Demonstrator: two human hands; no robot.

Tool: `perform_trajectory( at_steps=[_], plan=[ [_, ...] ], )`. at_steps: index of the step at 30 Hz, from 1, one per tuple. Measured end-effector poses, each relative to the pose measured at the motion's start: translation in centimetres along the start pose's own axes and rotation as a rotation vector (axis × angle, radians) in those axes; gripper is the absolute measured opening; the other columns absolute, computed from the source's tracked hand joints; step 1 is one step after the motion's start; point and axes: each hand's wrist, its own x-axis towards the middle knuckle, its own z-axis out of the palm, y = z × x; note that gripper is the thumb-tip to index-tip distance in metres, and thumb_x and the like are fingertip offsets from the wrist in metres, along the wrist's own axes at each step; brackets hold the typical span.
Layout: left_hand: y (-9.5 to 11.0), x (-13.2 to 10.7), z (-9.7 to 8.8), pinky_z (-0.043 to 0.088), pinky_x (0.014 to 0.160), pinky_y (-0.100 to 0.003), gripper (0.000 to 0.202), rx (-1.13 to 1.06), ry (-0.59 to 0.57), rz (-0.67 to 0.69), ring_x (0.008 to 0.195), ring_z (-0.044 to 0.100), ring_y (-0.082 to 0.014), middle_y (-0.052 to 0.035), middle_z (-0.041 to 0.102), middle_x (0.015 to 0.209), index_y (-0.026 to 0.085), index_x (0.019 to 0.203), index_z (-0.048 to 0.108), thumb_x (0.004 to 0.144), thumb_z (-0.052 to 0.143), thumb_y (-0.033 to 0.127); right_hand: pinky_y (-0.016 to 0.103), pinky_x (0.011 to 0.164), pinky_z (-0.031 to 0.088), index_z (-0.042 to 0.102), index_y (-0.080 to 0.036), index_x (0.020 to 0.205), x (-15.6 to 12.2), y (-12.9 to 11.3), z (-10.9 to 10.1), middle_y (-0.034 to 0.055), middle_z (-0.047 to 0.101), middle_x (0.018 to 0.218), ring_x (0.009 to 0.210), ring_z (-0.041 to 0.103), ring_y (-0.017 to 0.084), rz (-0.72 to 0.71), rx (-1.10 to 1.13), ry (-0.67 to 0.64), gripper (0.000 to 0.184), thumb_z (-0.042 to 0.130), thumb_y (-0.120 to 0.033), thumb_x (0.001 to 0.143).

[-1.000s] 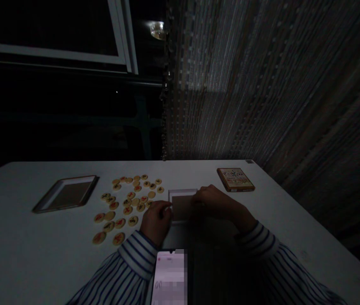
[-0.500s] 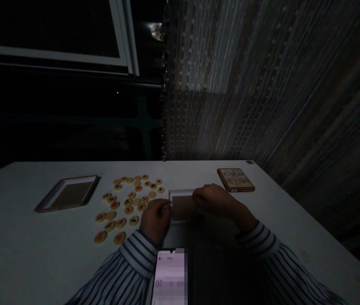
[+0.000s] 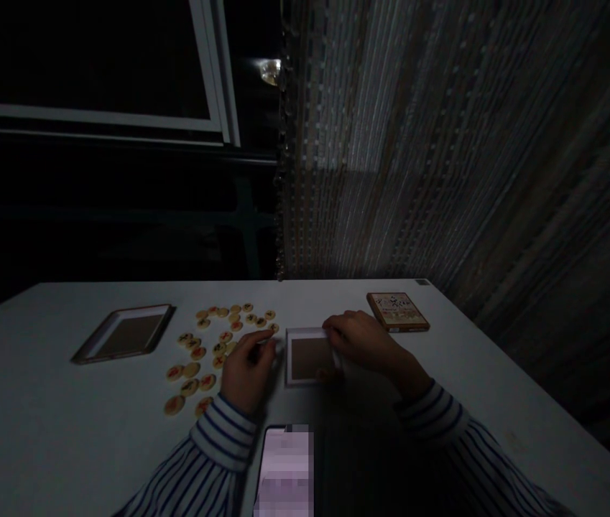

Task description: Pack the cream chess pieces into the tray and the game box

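My left hand (image 3: 248,368) hovers over the right side of the scattered xiangqi pieces (image 3: 190,387), thumb and fingers apart, with nothing visible in it. It hides some of the pieces below. Just to its right lies a shallow open box (image 3: 312,357) with a pale rim and a brown bottom. My right hand (image 3: 363,343) is closed around the right side of this box, fingers at its far right corner. Its near right corner is dark and hard to make out. The round pieces bear red or dark characters; some show plain faces.
A second shallow box part (image 3: 126,334) lies at the left of the white table (image 3: 94,431). At the back right is a closed box with a printed top (image 3: 399,310). A lit phone (image 3: 284,467) lies near me. A string curtain (image 3: 369,143) hangs behind.
My left hand has moved left, away from the open box's left edge and over the pieces. My right hand stays at the box's right side. The view has tilted slightly up.
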Motion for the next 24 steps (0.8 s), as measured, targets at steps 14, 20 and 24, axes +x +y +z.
perform_trajectory(
  at_steps=[14, 20, 24],
  plan=[
    [1.0, 0.1, -6.6, 0.049, 0.054, -0.025, 0.034, 0.024, 0.112, -0.126, 0.062, 0.061, -0.0154, -0.0028, 0.067, 0.074, 0.017, 0.087, 0.064, 0.068, 0.055, 0.045, 0.029, 0.079, 0.034, 0.057, -0.017, 0.107, -0.2, -1.6, -0.8, 0.0064, 0.064, 0.098, 0.091, 0.054, 0.017, -0.041, 0.1, 0.121, 0.03, 0.037, -0.024, 0.085],
    [0.1, -0.3, -9.6, 0.05, 0.056, -0.024, 0.036, 0.06, 0.157, -0.136, 0.066, 0.062, -0.016, -0.0047, 0.068, 0.081, 0.017, 0.085, 0.064, 0.067, 0.055, 0.046, 0.029, 0.08, 0.035, 0.057, -0.017, 0.105, -0.2, -3.3, -0.7, 0.0065, 0.063, 0.1, 0.091, 0.053, 0.017, -0.093, 0.13, 0.143, 0.029, 0.037, -0.024, 0.086],
    [-1.0, -0.8, -10.8, 0.049, 0.054, -0.023, 0.036, 0.135, 0.162, -0.108, 0.065, 0.06, -0.0153, -0.0044, 0.067, 0.081, 0.017, 0.081, 0.064, 0.067, 0.054, 0.049, 0.029, 0.079, 0.036, 0.058, -0.017, 0.104, 0.1, -4.4, -0.5, 0.0062, 0.063, 0.098, 0.09, 0.053, 0.016, -0.123, 0.14, 0.145, 0.028, 0.038, -0.023, 0.085]
  ],
)
